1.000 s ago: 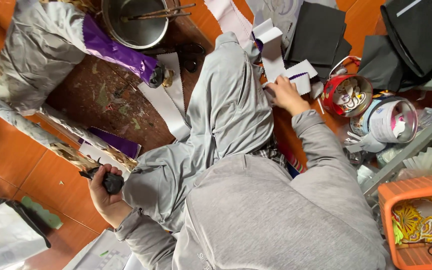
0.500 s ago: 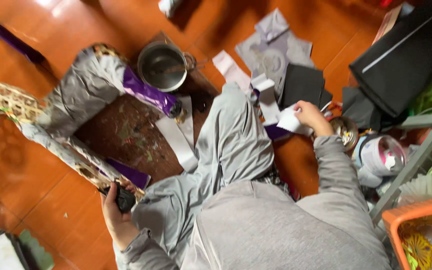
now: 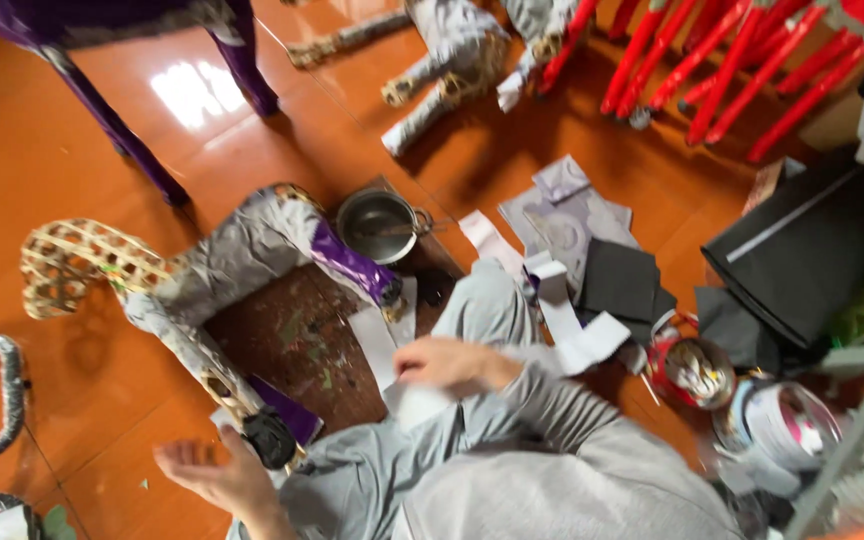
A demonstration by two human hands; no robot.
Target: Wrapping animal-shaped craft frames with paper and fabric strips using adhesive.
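I'm pressing my right hand (image 3: 447,362) on a white paper strip (image 3: 422,405) over my knee, fingers curled onto it; left hand (image 3: 217,478) open, empty, near the woven frame (image 3: 202,300). Best smoothing flat, slowly.

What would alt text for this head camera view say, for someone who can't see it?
Seen from above, a person in grey sits on an orange floor, right hand on a white paper strip, left hand open beside a paper-covered woven frame. A metal pot stands nearby.
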